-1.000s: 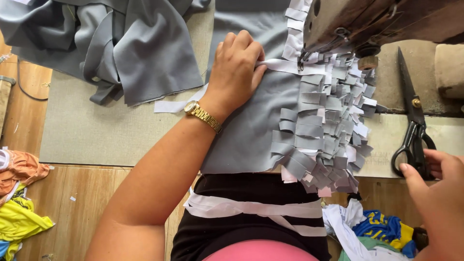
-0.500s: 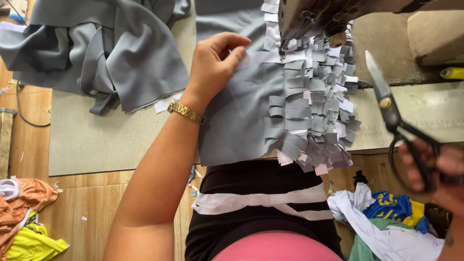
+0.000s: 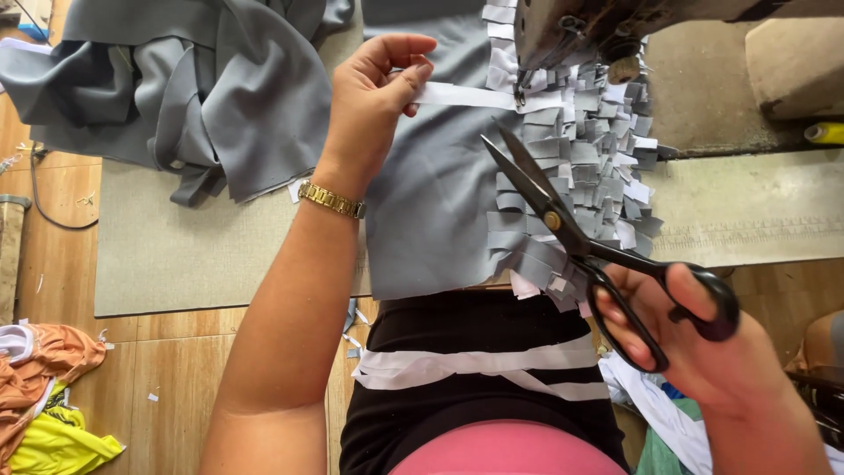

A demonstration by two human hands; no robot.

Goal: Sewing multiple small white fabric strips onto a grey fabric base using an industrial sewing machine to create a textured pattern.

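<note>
While the left hand (image 3: 374, 92) pinches one end of a white fabric strip (image 3: 466, 95) between thumb and fingers, the strip runs straight from that grip to the needle area of the sewing machine (image 3: 607, 26), lying flat across the grey fabric panel (image 3: 431, 193). The hand is closed on the strip, its wrist wearing a gold watch band (image 3: 331, 199), and it sits just to the left of the machine head.

Below the machine head, the right hand (image 3: 703, 347) grips a pair of black scissors (image 3: 571, 233) with fingers through the handle loops. The blades are parted and point up toward the machine, their tips hovering over the panel just below the white strip and beside the needle; they do not appear to touch the strip.

Directly under and below the machine head, the grey panel carries a dense patch of short grey and white fabric tabs (image 3: 589, 176), stitched in overlapping rows down to the panel's lower edge. The panel rests on the pale work table (image 3: 747, 211), which extends to the right of the machine.

Left of the machine, beyond the left hand, a heap of grey cloth (image 3: 193, 88) lies bunched on the table. Nearer the person than the machine, more white strips (image 3: 475, 365) drape across a black-clad lap. Far to the lower left of the machine, orange and yellow garments (image 3: 44, 396) lie on the wooden floor (image 3: 167, 378).
</note>
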